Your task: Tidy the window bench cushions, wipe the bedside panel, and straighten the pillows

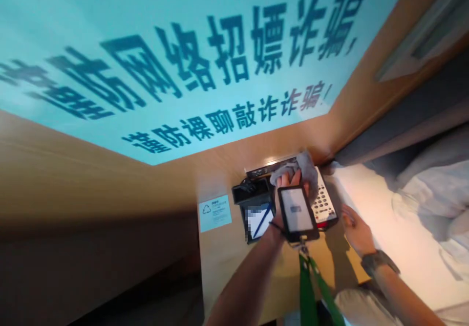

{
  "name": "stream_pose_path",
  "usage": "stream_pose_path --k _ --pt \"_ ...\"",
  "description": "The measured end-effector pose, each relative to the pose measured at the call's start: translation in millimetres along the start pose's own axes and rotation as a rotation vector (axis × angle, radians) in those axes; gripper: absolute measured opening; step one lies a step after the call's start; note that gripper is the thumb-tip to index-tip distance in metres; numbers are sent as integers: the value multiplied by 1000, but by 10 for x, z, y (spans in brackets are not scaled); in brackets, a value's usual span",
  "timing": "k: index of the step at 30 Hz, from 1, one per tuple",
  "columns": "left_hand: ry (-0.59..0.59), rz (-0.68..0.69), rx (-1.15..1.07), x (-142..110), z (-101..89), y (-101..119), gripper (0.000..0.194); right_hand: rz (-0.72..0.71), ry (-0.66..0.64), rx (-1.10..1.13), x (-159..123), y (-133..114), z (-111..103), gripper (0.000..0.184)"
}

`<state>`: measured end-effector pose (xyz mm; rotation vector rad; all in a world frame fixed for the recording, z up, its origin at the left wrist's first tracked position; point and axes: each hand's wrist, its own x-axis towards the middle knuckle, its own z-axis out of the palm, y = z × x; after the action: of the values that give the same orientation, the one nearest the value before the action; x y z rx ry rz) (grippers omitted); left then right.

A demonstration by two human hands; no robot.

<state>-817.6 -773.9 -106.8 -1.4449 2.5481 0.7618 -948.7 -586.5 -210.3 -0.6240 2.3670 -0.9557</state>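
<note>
**A:** I'm looking down at a wooden bench (223, 252) set into a corner, wood-panelled walls on both sides. A big teal poster (176, 62) with dark Chinese lettering fills the wall above it.

**B:** And the hands?

**A:** Left hand (289, 182) is out over the back of the bench, its grip closed on a grey cloth (298, 167) that sits bunched on the telephone (322, 201). A badge holder (296, 211) on a green lanyard (311, 287) hangs in front of that wrist and hides part of it.

**B:** Right one?

**A:** Right hand (357, 230) sits just beside the telephone's near edge, fingers loosely spread, holding nothing; watch on the wrist.

**B:** What else is on the surface?

**A:** A black stand (252, 194) with a notepad and pen (262, 221), left of the telephone, and a small pale sticker (215, 212) on the wood. White bed linen (421, 204) lies off to the right.
</note>
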Motion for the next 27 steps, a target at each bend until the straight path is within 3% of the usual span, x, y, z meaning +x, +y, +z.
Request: stream_pose_path --k 4,8,13,19,21,23,25,27 --pt "80 -1 66 204 270 330 64 45 -146 91 420 95 149 52" --pt "113 -27 70 -90 616 292 60 52 -245 162 538 96 325 50" --pt "28 2 33 -691 953 260 55 57 -208 184 158 232 213 64" --pt "-250 63 -45 -1668 1531 184 58 157 -229 193 -619 812 -214 79" --pt "-313 86 -107 -1846 1498 133 55 196 -237 207 -758 955 -289 82" --pt "-233 42 -173 -1798 1254 99 50 220 -245 229 -792 1022 -309 83" --pt "-29 -51 -172 -1489 874 103 47 224 -250 258 -756 1037 -294 83" --pt "151 -166 -61 -967 510 147 48 215 -244 284 -713 1049 -267 83"
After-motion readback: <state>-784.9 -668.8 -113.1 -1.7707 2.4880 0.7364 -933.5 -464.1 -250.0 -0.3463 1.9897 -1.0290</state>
